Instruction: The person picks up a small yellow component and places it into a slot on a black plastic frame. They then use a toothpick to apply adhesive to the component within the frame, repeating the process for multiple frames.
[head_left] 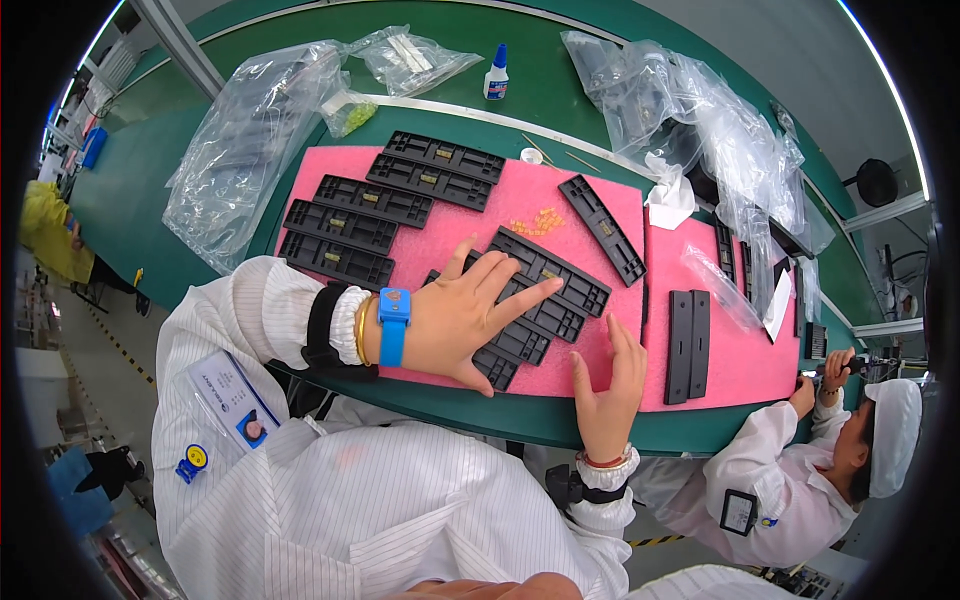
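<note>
My left hand (pixel 465 312) lies spread, palm down, over a cluster of black ribbed plastic strips (pixel 570 283) on the pink foam mat (pixel 455 225). Part of that cluster is hidden beneath its fingers. Just right of the cluster, my right hand (pixel 612 392) is raised at the mat's front edge, thumb apart from the fingers, with nothing seen in it. Several more black strips (pixel 375 200) lie in a stepped row at the back left, with small yellowish pieces in their middles. A single strip (pixel 602 229) lies slanted at the right. Small orange-yellow pieces (pixel 538 221) are heaped behind the cluster.
A blue-capped white bottle (pixel 496 75) stands at the back, near a small white cap (pixel 531 155) and thin sticks. Clear plastic bags (pixel 262 140) lie left and right. Two smooth black strips (pixel 687 345) rest on the right mat. A co-worker (pixel 790 470) sits at far right.
</note>
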